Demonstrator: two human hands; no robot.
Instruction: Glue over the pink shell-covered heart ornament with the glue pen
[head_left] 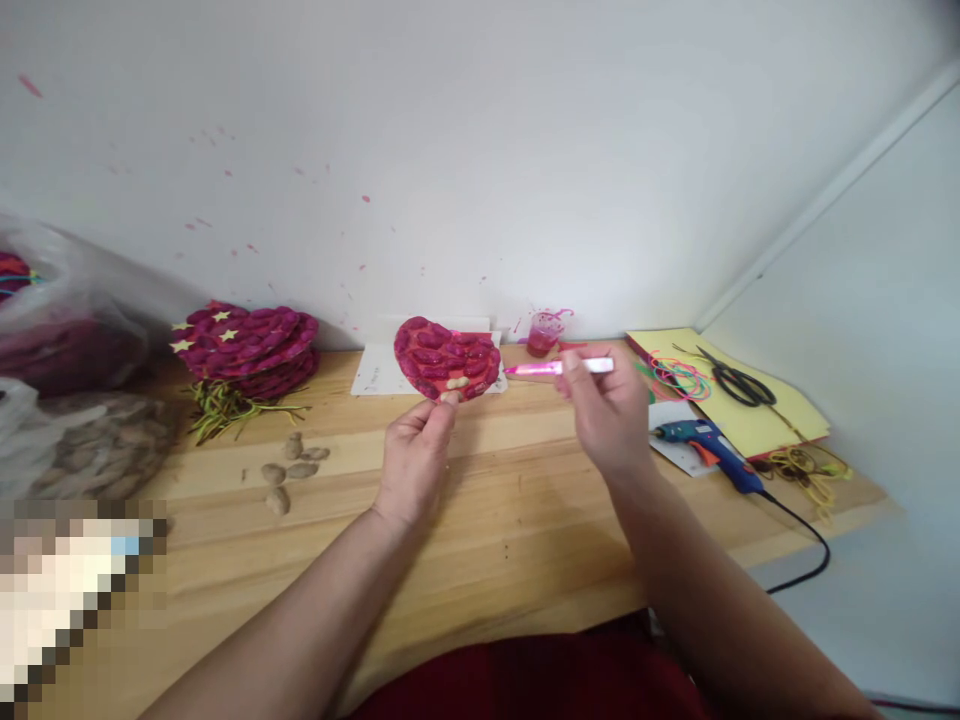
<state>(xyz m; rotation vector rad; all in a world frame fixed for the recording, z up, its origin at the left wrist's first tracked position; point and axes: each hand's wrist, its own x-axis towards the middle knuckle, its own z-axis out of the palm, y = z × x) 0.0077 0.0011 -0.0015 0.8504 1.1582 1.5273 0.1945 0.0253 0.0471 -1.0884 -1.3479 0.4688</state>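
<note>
"Dark red cloth point(525, 685) is closest to us, low down at the edge; what is the left hand point(416, 450) doing?"

"It pinches the bottom rim of a red bumpy piece point(446, 350), thumb in front; the piece is held up over the wooden table point(487, 540), with white paper point(375, 372) behind it; two pale bumps point(457, 384) show near the thumb – most of the others are purple-pink."

"And the right hand point(616, 405)?"

"Its thumb and fingers pinch a pink-and-white pen point(596, 366); the tip points at the piece and is very near its right side – I can't tell if they touch; a clear cup point(545, 335) with pink stuff in it is behind, by the wall point(465, 130) with pink spots."

"What is on the left?"

"Purple bumpy pieces point(255, 350) in a pile, with little yellow stars on top; some brown nuts point(303, 469) lie in front, beside a bag of nuts point(105, 445)."

"And on the right?"

"Black scissors point(739, 378) on yellow paper point(795, 410); a blue glue gun point(711, 447) lies nearer, with a black cord point(823, 560)."
</note>
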